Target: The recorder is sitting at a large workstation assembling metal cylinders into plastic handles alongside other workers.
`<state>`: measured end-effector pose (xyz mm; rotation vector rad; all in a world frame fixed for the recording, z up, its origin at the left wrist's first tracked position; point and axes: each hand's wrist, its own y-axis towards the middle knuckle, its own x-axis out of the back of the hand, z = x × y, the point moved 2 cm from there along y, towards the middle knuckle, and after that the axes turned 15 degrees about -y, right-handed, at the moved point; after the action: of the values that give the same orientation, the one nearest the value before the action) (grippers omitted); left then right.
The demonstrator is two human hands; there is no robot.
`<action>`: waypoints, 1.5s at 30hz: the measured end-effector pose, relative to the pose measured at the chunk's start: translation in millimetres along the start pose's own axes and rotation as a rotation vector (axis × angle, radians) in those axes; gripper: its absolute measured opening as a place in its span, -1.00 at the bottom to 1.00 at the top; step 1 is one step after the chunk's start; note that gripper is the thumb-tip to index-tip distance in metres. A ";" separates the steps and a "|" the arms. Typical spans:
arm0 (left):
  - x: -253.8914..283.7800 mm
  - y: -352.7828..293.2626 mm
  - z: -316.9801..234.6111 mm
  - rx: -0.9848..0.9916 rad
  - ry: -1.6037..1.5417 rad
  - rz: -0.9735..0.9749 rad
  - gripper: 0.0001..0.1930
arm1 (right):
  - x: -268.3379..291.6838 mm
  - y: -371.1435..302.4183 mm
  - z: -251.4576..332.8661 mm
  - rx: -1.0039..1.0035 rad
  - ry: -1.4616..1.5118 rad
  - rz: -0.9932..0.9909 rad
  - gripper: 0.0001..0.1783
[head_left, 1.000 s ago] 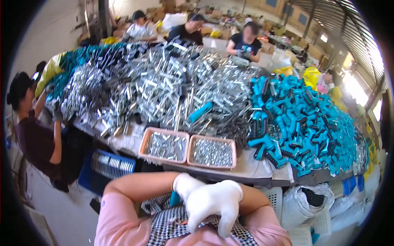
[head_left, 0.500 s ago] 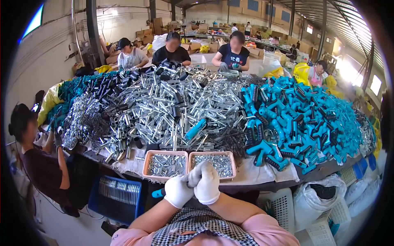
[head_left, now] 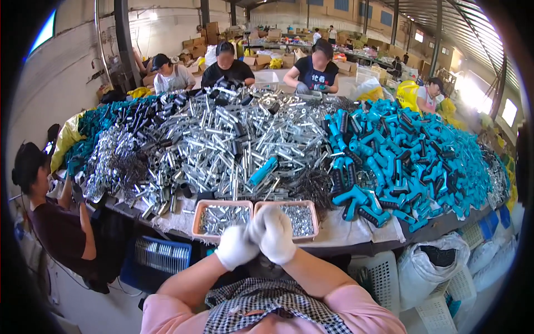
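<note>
White gloves cover both of my hands, which meet in front of my chest at the table's near edge. My left hand is closed, its fingers pressed up against my right hand, whose fingers are curled into a fist. Whatever lies between them is hidden. Just beyond are two pink trays of small metal parts, the left tray and the right tray. Behind these rises a heap of silver metal tubes and rods, with one teal plastic piece lying on it. Dark springs sit at its right.
At the right is a large heap of teal-and-black handles. A blue crate stands low left; a white basket and white sack stand low right. One co-worker is at the left, and several sit across the table.
My closed hands have shifted slightly left and up, staying together. The teal-and-black piece that stuck out beside my left hand no longer shows.
</note>
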<state>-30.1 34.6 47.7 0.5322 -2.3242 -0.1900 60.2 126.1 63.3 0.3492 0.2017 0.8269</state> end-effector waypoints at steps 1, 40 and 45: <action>-1.9 4.3 -7.2 -0.040 0.074 -0.203 -0.81 | -8.6 5.7 8.6 -0.079 0.427 -0.082 -0.47; 9.8 -16.1 -17.6 -0.180 -0.444 0.160 -0.79 | -3.7 -16.3 35.5 0.085 0.259 0.356 -0.61; -13.3 -14.9 -1.5 -0.030 -0.071 -0.293 -0.86 | -13.0 -4.9 22.2 0.031 0.260 0.060 -0.60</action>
<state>-15.7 26.8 36.1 0.8619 -2.2985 -0.3867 61.8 108.3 82.5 0.2773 0.4488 0.9283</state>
